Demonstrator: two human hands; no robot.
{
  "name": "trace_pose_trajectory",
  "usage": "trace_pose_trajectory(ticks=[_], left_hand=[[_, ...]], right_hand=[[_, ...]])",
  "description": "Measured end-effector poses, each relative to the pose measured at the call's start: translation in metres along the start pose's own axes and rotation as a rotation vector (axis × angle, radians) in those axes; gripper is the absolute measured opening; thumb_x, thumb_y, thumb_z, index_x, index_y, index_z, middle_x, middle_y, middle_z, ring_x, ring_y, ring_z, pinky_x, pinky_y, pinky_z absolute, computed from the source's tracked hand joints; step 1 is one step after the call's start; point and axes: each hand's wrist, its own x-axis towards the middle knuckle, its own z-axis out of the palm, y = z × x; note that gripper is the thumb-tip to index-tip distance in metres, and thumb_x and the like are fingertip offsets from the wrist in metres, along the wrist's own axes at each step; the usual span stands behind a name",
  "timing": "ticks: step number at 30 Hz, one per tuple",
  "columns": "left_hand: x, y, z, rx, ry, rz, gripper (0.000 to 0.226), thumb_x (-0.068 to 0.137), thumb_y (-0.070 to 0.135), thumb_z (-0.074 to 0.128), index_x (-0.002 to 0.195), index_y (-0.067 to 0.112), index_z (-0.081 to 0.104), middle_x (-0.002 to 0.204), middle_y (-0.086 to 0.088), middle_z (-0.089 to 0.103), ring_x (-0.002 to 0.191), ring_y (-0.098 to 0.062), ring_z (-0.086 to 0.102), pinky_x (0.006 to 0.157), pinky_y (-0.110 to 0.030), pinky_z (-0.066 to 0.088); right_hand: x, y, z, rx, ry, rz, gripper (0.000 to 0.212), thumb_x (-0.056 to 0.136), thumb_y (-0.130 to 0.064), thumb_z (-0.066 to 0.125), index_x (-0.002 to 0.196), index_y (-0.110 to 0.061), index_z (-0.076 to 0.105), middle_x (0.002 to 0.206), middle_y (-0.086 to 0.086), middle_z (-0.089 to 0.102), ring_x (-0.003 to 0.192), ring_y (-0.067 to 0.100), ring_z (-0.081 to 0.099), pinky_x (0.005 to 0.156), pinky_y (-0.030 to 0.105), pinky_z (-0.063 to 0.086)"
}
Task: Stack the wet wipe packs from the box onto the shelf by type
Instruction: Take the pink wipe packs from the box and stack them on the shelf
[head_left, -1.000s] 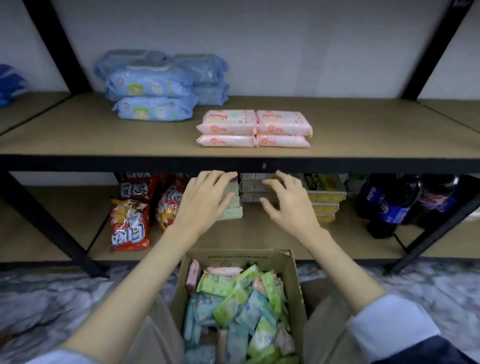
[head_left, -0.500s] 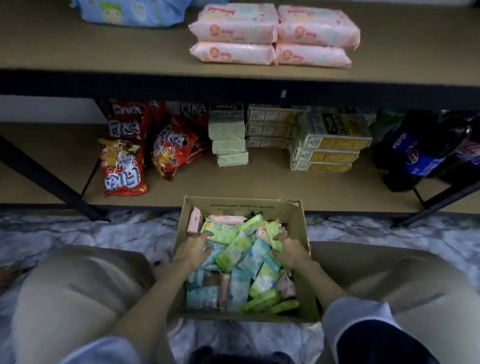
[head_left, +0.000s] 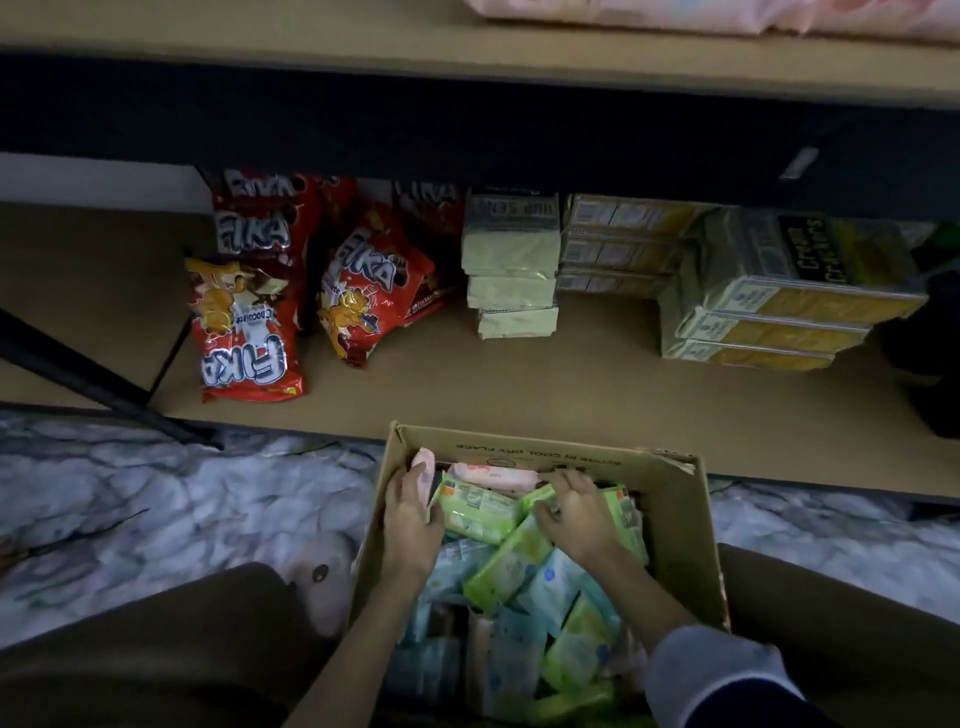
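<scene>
Marble floor (head_left: 156, 509), a box (head_left: 670, 514) at six o'clock. Left hand (head_left: 413, 525) cups a pink pack (head_left: 423, 467); right hand (head_left: 579, 512) curls over green packs (head_left: 480, 512), grip unclear. Soft, light, slick film: pinch each by its long edges.

Cardboard box (head_left: 670, 514) open on the floor, just in front of the lower shelf (head_left: 519, 384). Inside it: loose jumble of small wet wipe packs, green (head_left: 480, 512), light blue (head_left: 550, 587) and pink (head_left: 493, 474), lying tilted and overlapping. One pink pack (head_left: 423, 465) stands upright against the box's left wall. Larger pink packs (head_left: 727, 13) lie on the upper shelf above the box.
</scene>
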Motion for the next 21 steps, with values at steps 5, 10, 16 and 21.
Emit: trace_pose_trajectory(ticks=[5, 10, 16, 21], left_hand=[[0.019, -0.019, 0.01, -0.233, -0.122, -0.153, 0.065, 0.079, 0.003, 0.068, 0.137, -0.001, 0.038, 0.129, -0.021, 0.054, 0.116, -0.033, 0.054, 0.095, -0.032, 0.044], [0.021, -0.032, 0.015, -0.26, -0.184, -0.095, 0.064, 0.072, -0.007, 0.072, 0.131, -0.001, 0.046, 0.104, -0.019, 0.06, 0.096, -0.025, 0.055, 0.066, -0.002, 0.041], [0.029, -0.041, 0.015, -0.243, -0.318, -0.03, 0.083, 0.063, 0.01, 0.081, 0.135, 0.01, 0.041, 0.124, -0.011, 0.051, 0.114, -0.018, 0.046, 0.085, -0.004, 0.038], [0.029, -0.035, 0.019, -0.27, -0.398, 0.015, 0.08, 0.068, -0.004, 0.077, 0.137, 0.004, 0.038, 0.13, -0.004, 0.044, 0.122, -0.009, 0.036, 0.08, 0.006, 0.031]], right_hand=[[0.007, 0.009, 0.019, -0.255, 0.057, -0.072, 0.04, 0.077, -0.032, 0.038, 0.09, -0.013, 0.071, 0.073, 0.004, 0.065, 0.063, 0.024, 0.062, 0.057, 0.029, 0.052], [0.018, -0.004, 0.014, -0.262, 0.01, -0.014, 0.022, 0.088, -0.021, 0.048, 0.102, -0.013, 0.063, 0.073, 0.01, 0.07, 0.07, 0.028, 0.065, 0.075, 0.033, 0.046], [0.017, 0.008, 0.029, 0.261, 0.079, 0.148, 0.03, 0.084, -0.02, 0.066, 0.114, -0.015, 0.062, 0.083, 0.009, 0.058, 0.09, 0.027, 0.059, 0.079, 0.028, 0.043], [0.014, -0.006, 0.032, 0.616, 0.02, 0.261, 0.032, 0.078, -0.013, 0.073, 0.106, -0.007, 0.057, 0.087, -0.002, 0.057, 0.081, 0.014, 0.056, 0.067, 0.02, 0.036]])
